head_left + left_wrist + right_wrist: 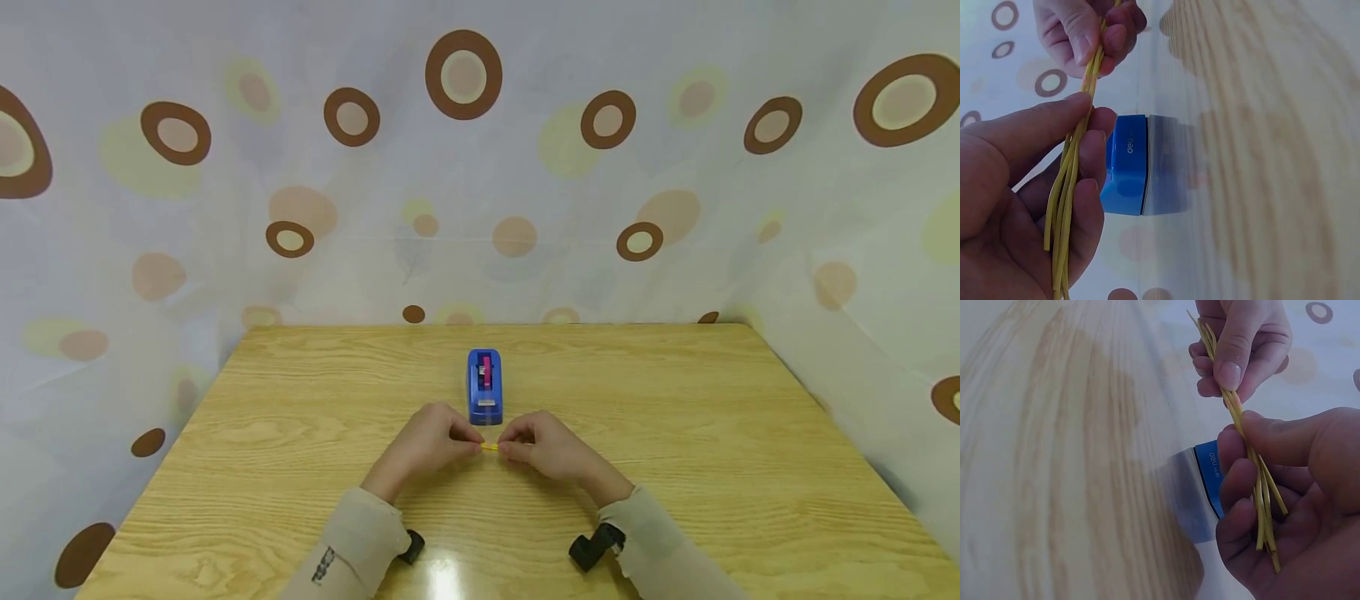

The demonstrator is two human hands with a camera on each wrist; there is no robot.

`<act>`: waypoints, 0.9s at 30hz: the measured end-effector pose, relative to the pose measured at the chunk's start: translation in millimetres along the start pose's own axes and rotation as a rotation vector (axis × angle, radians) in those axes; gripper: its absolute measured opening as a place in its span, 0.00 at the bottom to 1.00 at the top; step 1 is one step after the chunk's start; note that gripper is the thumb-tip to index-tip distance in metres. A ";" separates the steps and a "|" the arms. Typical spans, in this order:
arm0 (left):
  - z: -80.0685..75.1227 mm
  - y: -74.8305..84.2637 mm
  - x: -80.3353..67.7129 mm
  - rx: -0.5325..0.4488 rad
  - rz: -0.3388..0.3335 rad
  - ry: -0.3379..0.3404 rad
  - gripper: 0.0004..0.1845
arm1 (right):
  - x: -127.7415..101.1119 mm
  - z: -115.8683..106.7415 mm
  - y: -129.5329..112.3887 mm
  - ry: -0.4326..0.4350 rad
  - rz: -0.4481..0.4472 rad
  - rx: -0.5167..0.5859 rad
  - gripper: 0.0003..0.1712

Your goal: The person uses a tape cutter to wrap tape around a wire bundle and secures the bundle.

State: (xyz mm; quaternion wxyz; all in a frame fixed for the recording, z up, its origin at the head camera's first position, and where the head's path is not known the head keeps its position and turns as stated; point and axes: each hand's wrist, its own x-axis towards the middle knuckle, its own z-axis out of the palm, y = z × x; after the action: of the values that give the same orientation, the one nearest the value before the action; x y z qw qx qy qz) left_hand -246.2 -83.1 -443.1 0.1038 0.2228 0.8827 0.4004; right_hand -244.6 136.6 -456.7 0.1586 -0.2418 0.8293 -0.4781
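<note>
A bundle of thin yellow wires (490,447) is held between both hands, just above the table. My left hand (435,437) pinches it between thumb and fingers from the left; in the left wrist view the loose ends of the wires (1063,212) lie across the curled fingers. From the right, my right hand (551,448) pinches the same bundle, and the other ends of the wires (1263,506) splay over its palm. Only a short stretch shows between the two thumbs. Just beyond the hands stands a blue tape dispenser (486,412) with a pink core.
The wooden table (300,392) reaches back to a pale wall covering (480,183) with brown and yellow circles. Black wrist cameras stick out from the left cuff (412,547) and the right cuff (596,546). Light glares near the table's front.
</note>
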 end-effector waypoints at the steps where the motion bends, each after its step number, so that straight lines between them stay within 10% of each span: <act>1: -0.7 0.1 -0.2 0.004 0.002 -0.003 0.02 | -0.2 0.0 -0.1 0.004 -0.009 -0.010 0.08; 27: -5.4 -4.4 -0.2 -0.013 0.003 -0.079 0.10 | 0.3 3.4 1.3 0.116 -0.035 -0.116 0.04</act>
State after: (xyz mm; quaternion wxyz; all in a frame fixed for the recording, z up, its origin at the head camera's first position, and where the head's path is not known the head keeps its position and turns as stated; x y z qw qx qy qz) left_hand -249.3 -89.4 -442.9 0.1395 0.2391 0.8751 0.3970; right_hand -243.5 134.6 -459.5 0.0880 -0.2368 0.8590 -0.4453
